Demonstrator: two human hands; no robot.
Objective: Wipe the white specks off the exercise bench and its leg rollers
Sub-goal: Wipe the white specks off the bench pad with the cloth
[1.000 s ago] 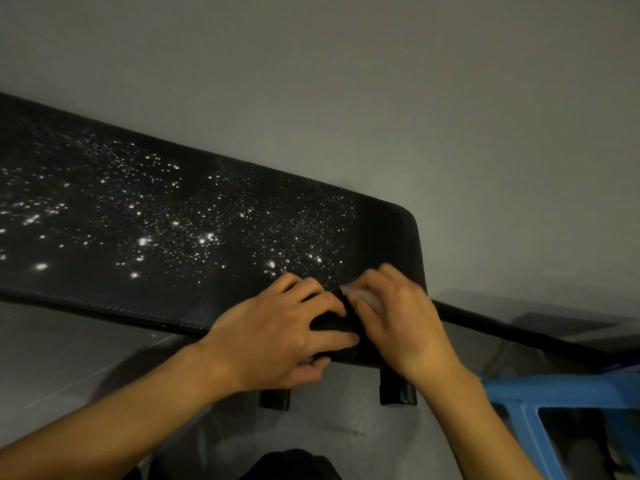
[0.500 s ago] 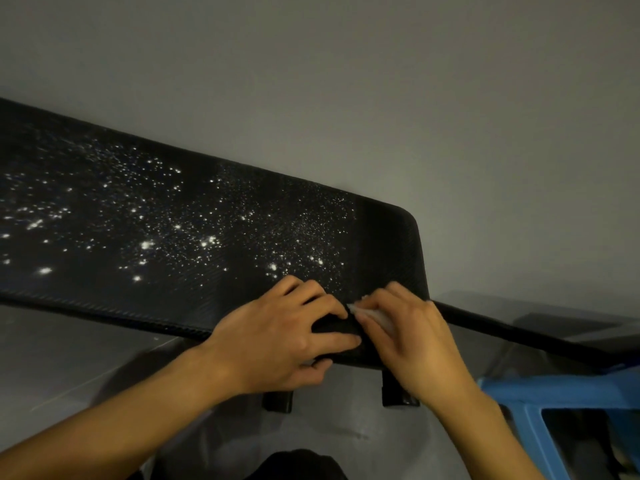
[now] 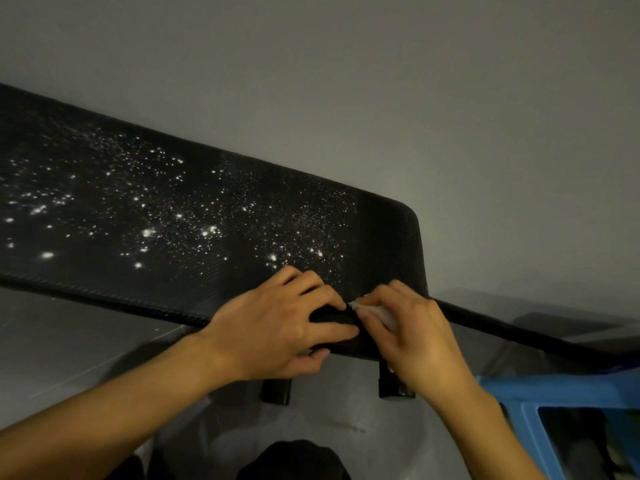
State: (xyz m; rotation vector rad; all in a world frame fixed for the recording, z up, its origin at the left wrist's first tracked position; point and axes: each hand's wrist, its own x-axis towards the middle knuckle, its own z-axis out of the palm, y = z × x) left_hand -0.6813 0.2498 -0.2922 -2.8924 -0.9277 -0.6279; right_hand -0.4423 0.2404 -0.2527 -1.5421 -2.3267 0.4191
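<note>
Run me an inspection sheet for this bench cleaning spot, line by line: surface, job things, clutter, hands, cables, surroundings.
Surface: bench pad, black, slanting across the view; white specks cover most of it, and a strip near its right end looks clean.
Job's things: white wipe, small, at the pad's near edge.
Clutter: nothing seen.
Hands: left hand grips the pad's near edge; right hand pinches the wipe.
Cables: nothing seen.
Surroundings: grey wall, grey floor, blue stool at lower right, black frame bar running right from the pad.
</note>
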